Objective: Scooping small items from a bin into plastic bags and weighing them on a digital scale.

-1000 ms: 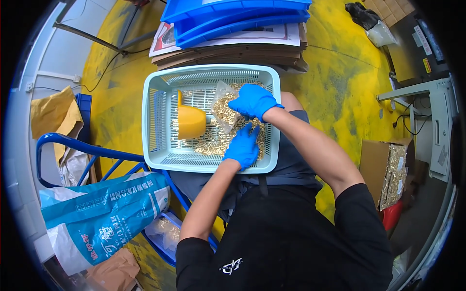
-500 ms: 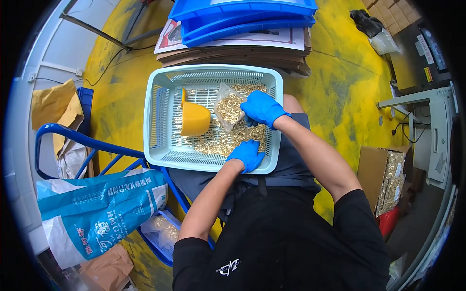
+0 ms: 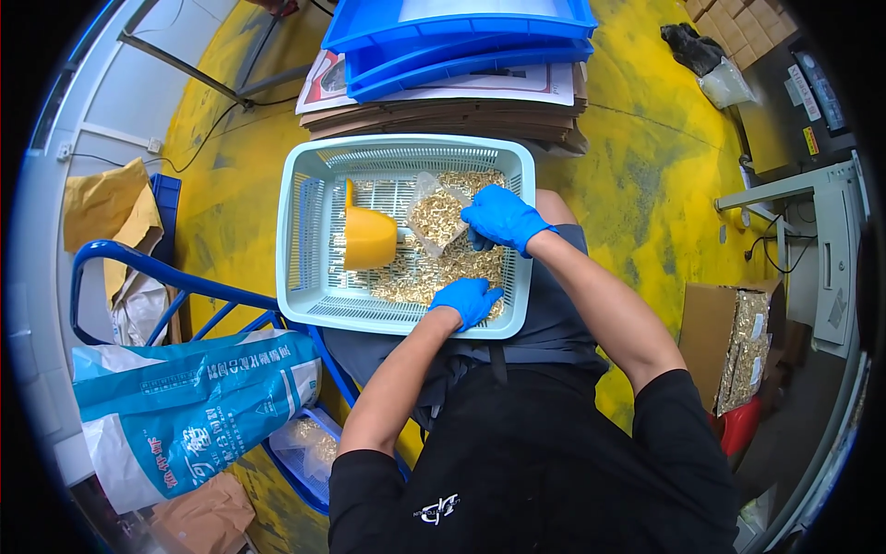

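Observation:
A pale blue-green slotted plastic basket point(image 3: 288, 231) rests across my lap, with small gold-coloured metal pieces point(image 3: 434, 277) spread over its bottom, mostly toward the right. A clear plastic bag point(image 3: 437, 220) full of the same pieces sits in the basket. My right hand point(image 3: 509, 220), in a blue glove, is closed at the bag's right edge; its fingertips are partly hidden. Near the front wall, my blue-gloved left hand point(image 3: 466, 302) lies palm down on the loose pieces, fingers apart. A yellow scoop point(image 3: 370, 238) lies in the basket left of the bag.
Blue trays point(image 3: 461, 37) rest on stacked flattened cardboard point(image 3: 443, 126) beyond the basket. On the left are a blue metal frame point(image 3: 175, 268) and a blue-and-white sack point(image 3: 194, 406). A blue basket point(image 3: 300, 452) holds bagged pieces. An open carton point(image 3: 706, 342) stands at right.
The basket and its contents appear slightly lower in view, as the whole picture has shifted a little. Both hands keep nearly the same places, the right one still at the bag.

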Available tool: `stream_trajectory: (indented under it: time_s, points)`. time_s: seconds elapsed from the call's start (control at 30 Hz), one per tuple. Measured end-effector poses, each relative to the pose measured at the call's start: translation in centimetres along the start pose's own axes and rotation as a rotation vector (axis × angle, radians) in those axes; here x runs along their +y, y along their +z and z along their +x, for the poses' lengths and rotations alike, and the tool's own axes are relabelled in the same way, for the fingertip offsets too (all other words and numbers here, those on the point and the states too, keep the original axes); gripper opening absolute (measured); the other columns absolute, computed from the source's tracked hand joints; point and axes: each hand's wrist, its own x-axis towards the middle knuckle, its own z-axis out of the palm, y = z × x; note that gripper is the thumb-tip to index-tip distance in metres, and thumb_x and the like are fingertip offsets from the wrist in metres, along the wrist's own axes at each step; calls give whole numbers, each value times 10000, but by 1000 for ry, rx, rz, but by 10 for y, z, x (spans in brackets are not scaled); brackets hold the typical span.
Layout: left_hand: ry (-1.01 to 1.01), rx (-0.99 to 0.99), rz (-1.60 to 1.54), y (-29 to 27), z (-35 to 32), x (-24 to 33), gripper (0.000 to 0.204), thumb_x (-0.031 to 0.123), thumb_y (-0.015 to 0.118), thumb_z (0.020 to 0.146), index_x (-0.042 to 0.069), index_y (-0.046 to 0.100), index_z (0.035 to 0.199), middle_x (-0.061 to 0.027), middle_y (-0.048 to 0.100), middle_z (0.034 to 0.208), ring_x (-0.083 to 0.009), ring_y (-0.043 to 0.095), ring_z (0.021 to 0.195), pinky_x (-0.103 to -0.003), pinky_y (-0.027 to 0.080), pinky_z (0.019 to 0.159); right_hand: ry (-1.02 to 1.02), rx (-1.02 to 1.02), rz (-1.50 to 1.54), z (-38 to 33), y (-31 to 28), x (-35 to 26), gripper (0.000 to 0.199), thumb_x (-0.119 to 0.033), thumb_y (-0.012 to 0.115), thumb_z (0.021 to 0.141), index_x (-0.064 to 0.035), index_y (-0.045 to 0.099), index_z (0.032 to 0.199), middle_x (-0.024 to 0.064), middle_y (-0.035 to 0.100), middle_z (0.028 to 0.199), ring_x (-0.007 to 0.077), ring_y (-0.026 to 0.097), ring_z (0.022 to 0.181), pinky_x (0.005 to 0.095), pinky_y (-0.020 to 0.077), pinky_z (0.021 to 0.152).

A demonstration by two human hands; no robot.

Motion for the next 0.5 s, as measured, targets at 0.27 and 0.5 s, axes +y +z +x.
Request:
stream_trajectory:
  time_s: [0.27, 0.5]
  points:
    - [-21, 263, -246, -19, 0, -35, 463, 434, 402, 886, 20, 599, 950, -236, 605, 921, -404, 565, 886, -458, 439, 769, -81, 25, -142, 7, 2, 6, 376, -254, 446, 766, 10, 635, 574, 149, 627, 600, 247, 635, 560, 352, 519, 625]
    - [20, 328, -844, -59, -41, -17, 427, 440, 475, 879, 38, 576, 777, -35, 520, 616, -116, 485, 555, -259, 388, 518, -122, 85, -185, 13, 3, 18, 381, -298, 465, 741, -6, 633, 563, 169, 607, 591, 309, 616, 582, 399, 500, 645]
